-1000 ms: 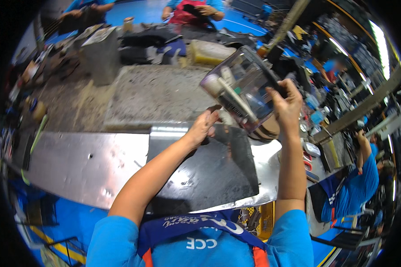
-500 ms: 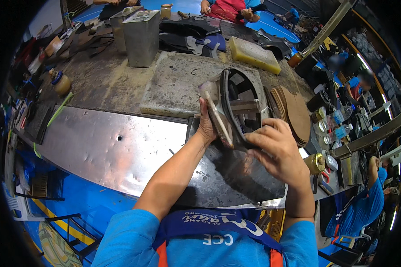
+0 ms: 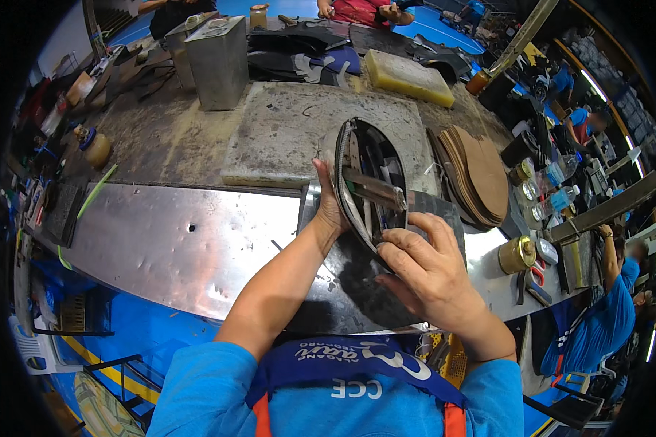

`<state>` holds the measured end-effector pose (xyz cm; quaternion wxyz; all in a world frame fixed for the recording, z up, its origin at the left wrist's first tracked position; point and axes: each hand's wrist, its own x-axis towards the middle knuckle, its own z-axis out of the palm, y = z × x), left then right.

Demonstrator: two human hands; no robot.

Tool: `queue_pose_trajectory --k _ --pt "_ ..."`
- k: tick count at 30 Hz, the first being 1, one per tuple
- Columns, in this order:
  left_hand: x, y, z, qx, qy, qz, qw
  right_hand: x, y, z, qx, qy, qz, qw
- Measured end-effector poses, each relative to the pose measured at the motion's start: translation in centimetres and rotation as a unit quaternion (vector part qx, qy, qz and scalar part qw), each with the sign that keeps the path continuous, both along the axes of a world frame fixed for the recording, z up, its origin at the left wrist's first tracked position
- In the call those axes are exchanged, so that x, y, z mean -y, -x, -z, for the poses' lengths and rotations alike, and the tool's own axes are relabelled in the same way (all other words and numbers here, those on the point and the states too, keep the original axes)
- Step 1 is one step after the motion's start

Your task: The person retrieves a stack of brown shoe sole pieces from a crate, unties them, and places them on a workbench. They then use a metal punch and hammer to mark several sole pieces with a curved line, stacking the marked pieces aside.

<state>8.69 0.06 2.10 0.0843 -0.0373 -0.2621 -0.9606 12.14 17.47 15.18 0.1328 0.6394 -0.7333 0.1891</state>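
Note:
Above the work surface I hold a dark zippered pouch [image 3: 391, 149] with its mouth spread wide. Several long, thin tools stand in it, and a flat brownish bar [image 3: 375, 189] lies across the opening. My left hand [image 3: 329, 206] grips the pouch's left side, thumb up and the other fingers hidden behind it. At the pouch's lower right edge is my right hand [image 3: 434, 269], its fingers bent and closed on the rim near the zipper end. Whether a small item is also between those fingers is hidden.
A stone slab [image 3: 270, 135] lies beyond the pouch, by a metal sheet [image 3: 160, 233]. Brown sole-shaped pieces [image 3: 481, 175] are stacked right, near a brass-coloured can [image 3: 516, 255]. Metal tins [image 3: 219, 65], a yellow block [image 3: 408, 76] and a glue jar [image 3: 95, 148] stand farther off. Co-workers sit around.
The pouch has turned and opened toward me, so its contents show. My right hand has shifted slightly down and left along its rim; my left hand keeps its grip.

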Motion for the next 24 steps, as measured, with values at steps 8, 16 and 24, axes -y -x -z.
queue_pose_trajectory --k 8,16,24 --pt "-1.1 -0.3 -0.4 -0.021 0.08 0.0 0.997 -1.5 3.0 -1.9 -0.053 0.1 0.009 0.994" --pt "-1.2 0.9 0.0 -0.069 0.086 0.091 0.99 1.3 8.6 -3.1 -0.092 -0.111 -0.13 0.981" --pt "-0.6 1.2 -0.1 -0.036 0.132 0.138 0.981 0.7 10.0 -2.4 -0.213 -0.176 -0.187 0.943"
